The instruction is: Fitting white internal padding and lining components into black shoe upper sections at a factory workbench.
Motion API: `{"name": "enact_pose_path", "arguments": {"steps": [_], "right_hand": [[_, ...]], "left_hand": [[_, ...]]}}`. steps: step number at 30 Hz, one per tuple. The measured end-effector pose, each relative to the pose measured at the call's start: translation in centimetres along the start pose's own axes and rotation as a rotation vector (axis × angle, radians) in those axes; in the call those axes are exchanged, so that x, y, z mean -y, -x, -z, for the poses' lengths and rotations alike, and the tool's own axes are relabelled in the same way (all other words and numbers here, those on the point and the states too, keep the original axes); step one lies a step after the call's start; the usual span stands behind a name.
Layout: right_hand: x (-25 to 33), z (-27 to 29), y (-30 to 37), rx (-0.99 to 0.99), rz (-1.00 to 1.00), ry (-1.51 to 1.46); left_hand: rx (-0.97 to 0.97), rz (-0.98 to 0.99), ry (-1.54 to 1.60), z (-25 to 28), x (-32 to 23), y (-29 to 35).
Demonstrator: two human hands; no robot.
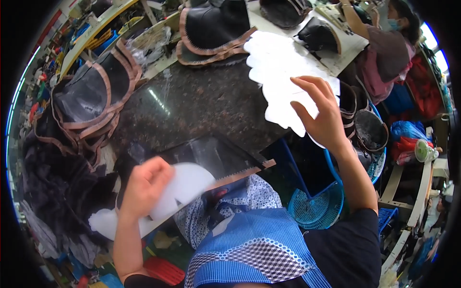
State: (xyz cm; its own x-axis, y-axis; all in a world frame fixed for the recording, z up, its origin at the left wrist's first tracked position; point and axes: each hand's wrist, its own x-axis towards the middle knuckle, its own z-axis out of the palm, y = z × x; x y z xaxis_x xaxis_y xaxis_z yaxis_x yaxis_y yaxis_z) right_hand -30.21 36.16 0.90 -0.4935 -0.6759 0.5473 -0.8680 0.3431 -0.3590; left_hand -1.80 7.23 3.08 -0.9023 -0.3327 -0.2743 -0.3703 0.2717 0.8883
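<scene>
While a blue checked apron [235,233] is covering the person's front, the left hand [146,185] is resting over a rounded white piece [189,182]. Its fingers are curling inward, but blur is hiding the tips — whether they are pinching the piece cannot be told. The white piece is lying just above the lap, overlapping the near edge of a black panel [201,151]; a brown zigzag-edged strip [242,173] is running along that panel.

Farther right, the right hand [324,117] is hovering at a pile of white scalloped sheets [281,72], thumb and fingers standing wide apart, nothing visible between them.

Progress, by judgement: the edging is looking complete where it shows, whereas the white piece is seeming loose, its placing unfinished. Many sheets are remaining in the pile.

Beyond the dark tabletop [187,101], brown-edged black pieces [84,98] are lying heaped at the left, and a second edged stack [216,26] is sitting at the far side — no white sheet is showing on either. Farthest off, a co-worker [384,60] is occupying another station.
</scene>
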Motion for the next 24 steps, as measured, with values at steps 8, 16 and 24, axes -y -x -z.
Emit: {"name": "enact_pose_path", "arguments": {"steps": [8, 16, 24], "right_hand": [[10.7, -2.3, 5.4, 1.231, -0.425, -1.057], [8.3, -8.8, -0.5, 0.884, -0.416, -0.706], [8.3, -10.1, -0.5, 0.925, -0.474, -0.694]], "left_hand": [[0.426, -0.093, -0.081, -5.6, 1.8, 4.5], [-0.019, 0.216, 0.218, -1.1, 3.9, -1.0], [0.019, 0.253, 0.102, -1.5, 6.5, -1.2]]}}
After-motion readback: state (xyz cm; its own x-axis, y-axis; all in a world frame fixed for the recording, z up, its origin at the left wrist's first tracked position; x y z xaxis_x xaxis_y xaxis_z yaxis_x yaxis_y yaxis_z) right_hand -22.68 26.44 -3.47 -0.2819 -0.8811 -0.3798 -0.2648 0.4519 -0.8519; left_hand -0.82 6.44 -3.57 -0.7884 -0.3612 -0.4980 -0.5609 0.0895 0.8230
